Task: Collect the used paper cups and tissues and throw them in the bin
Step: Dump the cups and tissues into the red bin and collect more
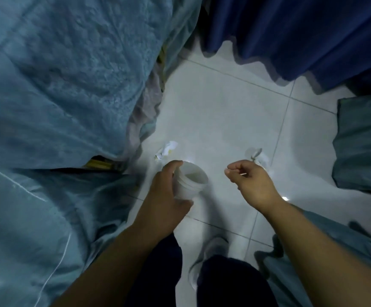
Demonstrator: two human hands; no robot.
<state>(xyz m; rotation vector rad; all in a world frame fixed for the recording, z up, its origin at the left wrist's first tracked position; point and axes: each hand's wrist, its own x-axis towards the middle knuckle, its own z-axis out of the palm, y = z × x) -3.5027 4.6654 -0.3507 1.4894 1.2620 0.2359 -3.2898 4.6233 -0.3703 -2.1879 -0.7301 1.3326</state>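
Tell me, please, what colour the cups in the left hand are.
The cups in the left hand are plain white; the head view shows them.

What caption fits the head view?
Left hand holds stacked paper cups above crumpled tissues on the tiled floor.

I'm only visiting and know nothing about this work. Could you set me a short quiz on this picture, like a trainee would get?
1. True or false: the left hand grips the white paper cups.
2. The crumpled tissue lies: A in the left hand, B on the tiled floor, C inside the cups.
3. Fill in: the curtain at the top is dark ____.

Key: 1 true; 2 B; 3 blue.
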